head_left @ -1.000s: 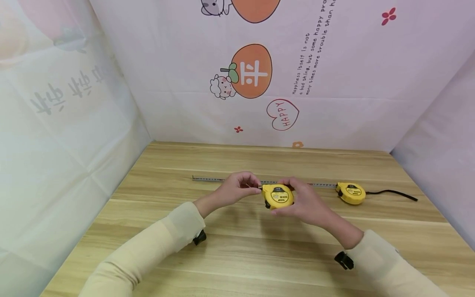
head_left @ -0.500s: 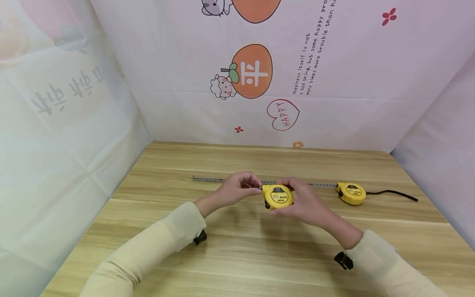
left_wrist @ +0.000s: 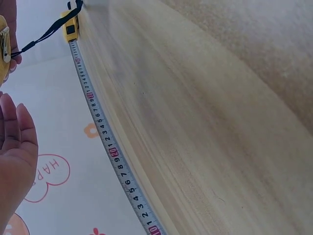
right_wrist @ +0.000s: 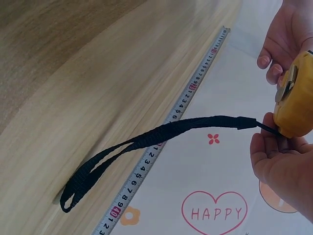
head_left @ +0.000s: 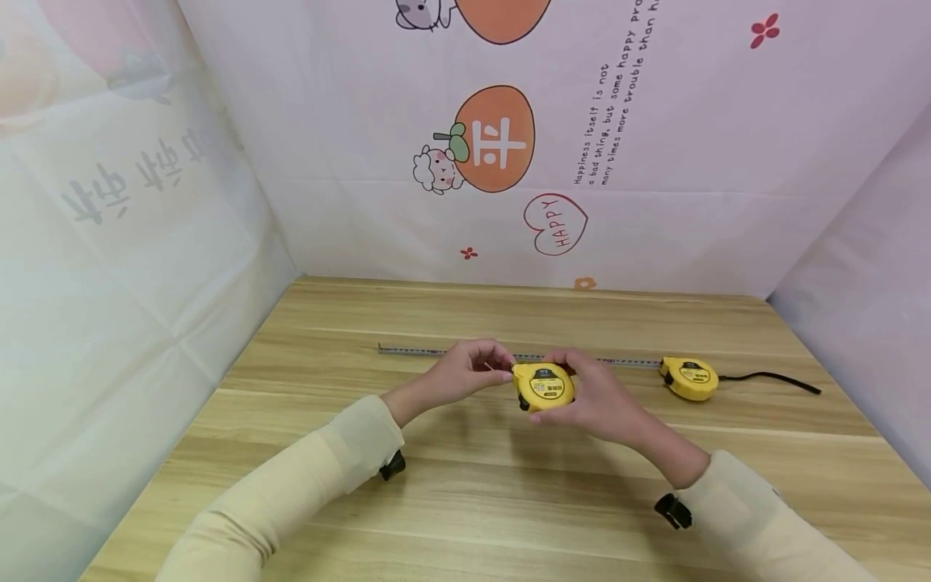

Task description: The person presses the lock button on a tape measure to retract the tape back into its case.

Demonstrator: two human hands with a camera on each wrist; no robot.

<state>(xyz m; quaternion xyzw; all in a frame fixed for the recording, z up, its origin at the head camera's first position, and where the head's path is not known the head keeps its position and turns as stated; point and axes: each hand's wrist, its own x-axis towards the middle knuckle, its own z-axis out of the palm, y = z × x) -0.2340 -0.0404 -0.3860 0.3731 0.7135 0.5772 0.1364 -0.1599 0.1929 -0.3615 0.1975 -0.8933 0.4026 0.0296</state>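
Note:
In the head view my right hand (head_left: pixel 607 400) grips a yellow tape measure (head_left: pixel 545 388) by its right side, above the table. The fingertips of my left hand (head_left: pixel 461 373) pinch at its mouth, where the blade's end sits; the fingers hide most of that end. From the held case hangs a black wrist strap (right_wrist: pixel 195 122), seen in the right wrist view. A second yellow tape measure (head_left: pixel 689 379) lies on the table at the right. Its blade (head_left: pixel 410 351) is drawn out to the left, passing behind both hands.
A black strap (head_left: pixel 771 376) trails right from the lying tape measure. The wooden table (head_left: pixel 349 517) is bounded by a printed white cloth (head_left: pixel 364 226) at the back and by more cloth on both sides.
The held tape measure has shifted very slightly left, closer against the left fingertips. Both arms and the lying tape measure look otherwise the same.

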